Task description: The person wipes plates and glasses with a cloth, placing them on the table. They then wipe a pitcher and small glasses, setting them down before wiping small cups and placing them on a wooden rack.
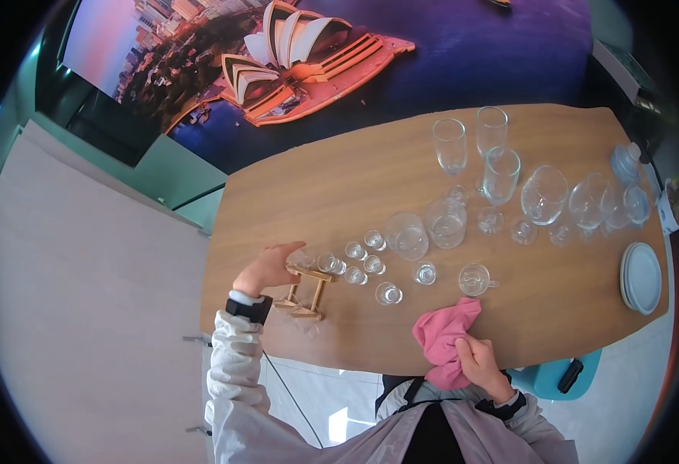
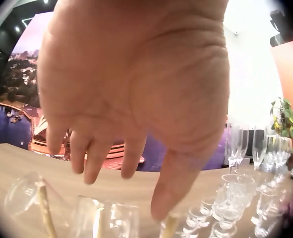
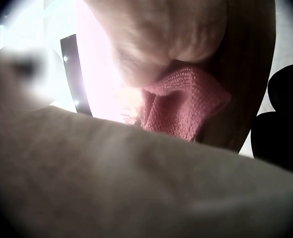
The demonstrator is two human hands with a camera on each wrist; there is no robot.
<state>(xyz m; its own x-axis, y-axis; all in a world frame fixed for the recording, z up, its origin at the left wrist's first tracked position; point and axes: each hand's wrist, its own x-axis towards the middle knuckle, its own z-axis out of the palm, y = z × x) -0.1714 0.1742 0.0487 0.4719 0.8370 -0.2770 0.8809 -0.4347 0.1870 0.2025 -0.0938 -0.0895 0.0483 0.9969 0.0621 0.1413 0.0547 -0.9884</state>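
Wooden surface (image 1: 355, 178) carries glasses; my left hand (image 1: 266, 268), fingers spread, hovers over the wooden rack (image 1: 305, 294); at 5 o'clock my right hand (image 1: 479, 363) seemingly pinches the pink cloth (image 1: 441, 334).

White sleeves (image 1: 231, 371) — black wristbands (image 1: 249, 308)

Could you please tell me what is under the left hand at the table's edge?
Under the left hand is a small wooden rack on the table, with small glasses lying by it. Whether the fingers touch it cannot be told.
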